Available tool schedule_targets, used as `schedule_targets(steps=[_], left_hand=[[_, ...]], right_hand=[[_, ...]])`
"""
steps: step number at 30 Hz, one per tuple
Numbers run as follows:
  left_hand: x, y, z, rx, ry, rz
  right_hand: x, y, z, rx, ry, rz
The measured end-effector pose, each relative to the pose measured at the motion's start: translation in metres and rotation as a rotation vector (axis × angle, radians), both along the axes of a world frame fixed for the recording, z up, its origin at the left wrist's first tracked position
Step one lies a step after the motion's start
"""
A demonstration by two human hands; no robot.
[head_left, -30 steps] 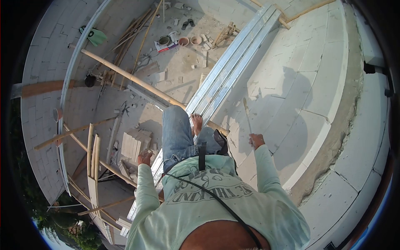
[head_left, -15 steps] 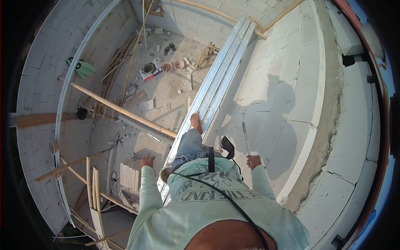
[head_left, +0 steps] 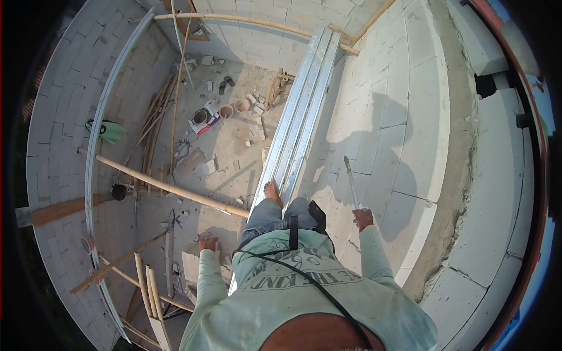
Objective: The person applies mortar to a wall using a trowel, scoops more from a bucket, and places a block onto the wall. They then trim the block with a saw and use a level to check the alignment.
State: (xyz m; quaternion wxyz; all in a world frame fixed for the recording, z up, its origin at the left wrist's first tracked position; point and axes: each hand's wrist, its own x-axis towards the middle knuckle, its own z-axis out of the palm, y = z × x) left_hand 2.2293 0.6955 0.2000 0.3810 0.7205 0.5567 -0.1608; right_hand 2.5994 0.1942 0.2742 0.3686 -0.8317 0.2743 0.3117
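My right hand (head_left: 363, 218) is closed around the handle of a long, narrow tool (head_left: 351, 180), which looks like a blade and points up and away beside the block wall (head_left: 374, 137). My left hand (head_left: 208, 242) hangs out to the left over the lower floor, its fingers partly curled; whether they are apart is too small to tell. One bare foot (head_left: 271, 191) rests on the metal channels (head_left: 300, 111), which run away from me along the wall.
A bamboo pole (head_left: 170, 187) crosses to the left from the metal channels. Far below are buckets (head_left: 242, 105), rubble and leaning sticks (head_left: 158, 114). Rough mortar (head_left: 462, 146) lines the wall's top at right. More bamboo poles (head_left: 153, 292) stand at lower left.
The view has shifted, with the metal channels and wall now further left. My right hand is raised slightly, still holding the tool. A second knee shows more clearly.
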Motion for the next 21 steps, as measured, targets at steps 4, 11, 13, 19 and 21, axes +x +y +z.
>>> schedule_targets(steps=[4,11,13,19,21], left_hand=[[0.078,0.035,0.042,0.014,-0.109,0.028],[0.160,0.054,0.039,0.039,-0.323,0.092],[0.160,0.051,0.002,0.003,-0.303,0.118],[0.209,0.009,-0.001,-0.246,-0.148,0.352],[0.225,0.007,-0.019,-0.206,-0.118,0.305]], right_hand=[[-0.009,-0.014,-0.021,-0.013,-0.071,-0.032],[0.014,-0.022,-0.033,-0.057,-0.075,-0.138],[0.027,-0.060,-0.095,-0.131,-0.014,0.067],[0.115,-0.045,-0.141,-0.178,-0.060,0.034],[0.157,-0.038,-0.153,-0.205,-0.051,0.048]])
